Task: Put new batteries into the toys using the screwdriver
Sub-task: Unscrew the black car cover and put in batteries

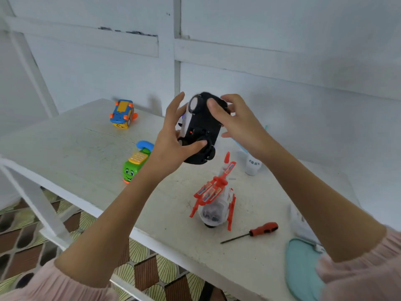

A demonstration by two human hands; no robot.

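Red-handled screwdriver lies idle near the tabletop edge, within easy reach. Just past it, the red helicopter toy waits. Higher up, both hands lift the black toy car underside-up, likely hunting its battery cover: left hand fingers curl around it, right hand grips the top.
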